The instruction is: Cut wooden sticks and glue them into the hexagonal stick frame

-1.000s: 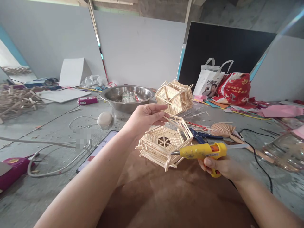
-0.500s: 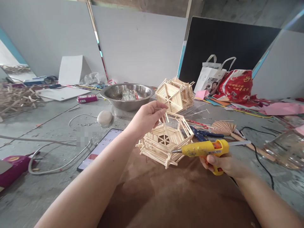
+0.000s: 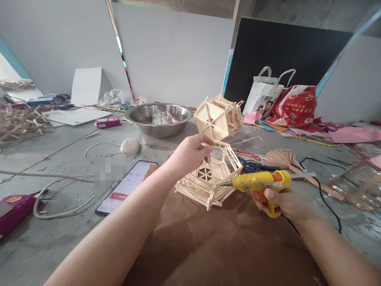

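Note:
My left hand [image 3: 195,153] pinches a thin wooden stick [image 3: 212,172] that points down into an open, many-sided stick frame [image 3: 205,194]. The lower end of the stick is by the frame's near rim. My right hand [image 3: 281,202] is wrapped round the handle of a yellow hot glue gun [image 3: 256,181]. The gun's metal nozzle points left, close to the frame's near right side, and a clear glue stick [image 3: 303,175] sticks out of its back. Behind the frame stands a second, closed stick structure [image 3: 218,119].
A steel basin [image 3: 159,119] holding packets stands behind. A phone [image 3: 125,190] lies left of the frame, near a white round object [image 3: 130,146] and cables. Blue-handled pliers [image 3: 260,167] and a fan-shaped wooden piece [image 3: 279,159] lie right. Bags [image 3: 294,107] stand at the back right.
My left hand has lowered, bringing the stick down toward the frame's near rim. The glue gun has shifted slightly right and up, its nozzle drawing back from the frame.

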`<state>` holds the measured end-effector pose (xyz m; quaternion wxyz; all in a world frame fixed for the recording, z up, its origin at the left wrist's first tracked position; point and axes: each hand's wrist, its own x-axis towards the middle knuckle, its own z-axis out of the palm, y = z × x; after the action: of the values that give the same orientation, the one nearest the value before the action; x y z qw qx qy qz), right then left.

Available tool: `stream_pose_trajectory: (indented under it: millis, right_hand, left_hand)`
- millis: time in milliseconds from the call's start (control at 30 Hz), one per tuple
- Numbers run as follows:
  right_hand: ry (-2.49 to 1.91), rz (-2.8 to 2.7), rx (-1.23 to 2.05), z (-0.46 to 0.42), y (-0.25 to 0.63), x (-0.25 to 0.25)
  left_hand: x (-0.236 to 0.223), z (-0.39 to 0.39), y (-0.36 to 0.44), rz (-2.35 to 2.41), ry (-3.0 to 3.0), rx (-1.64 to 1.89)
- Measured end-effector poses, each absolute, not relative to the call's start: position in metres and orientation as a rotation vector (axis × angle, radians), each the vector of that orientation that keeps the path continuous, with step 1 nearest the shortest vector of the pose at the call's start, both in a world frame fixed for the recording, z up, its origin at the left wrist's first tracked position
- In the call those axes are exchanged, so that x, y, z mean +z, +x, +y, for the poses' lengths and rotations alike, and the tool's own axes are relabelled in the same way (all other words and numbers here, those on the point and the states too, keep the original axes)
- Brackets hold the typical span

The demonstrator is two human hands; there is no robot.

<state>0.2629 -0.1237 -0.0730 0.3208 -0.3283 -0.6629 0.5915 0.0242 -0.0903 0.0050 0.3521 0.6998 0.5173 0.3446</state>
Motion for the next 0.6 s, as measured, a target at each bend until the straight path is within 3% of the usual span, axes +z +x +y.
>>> stream_pose_trajectory:
  millis: [600]
  right_hand:
    - [-0.863, -1.783, 1.539, -0.1238, 0.2641, -0.0756]
  left_hand:
    - [-0.0033, -0.0854, 0.0259, 1.394, 1.921, 0.860]
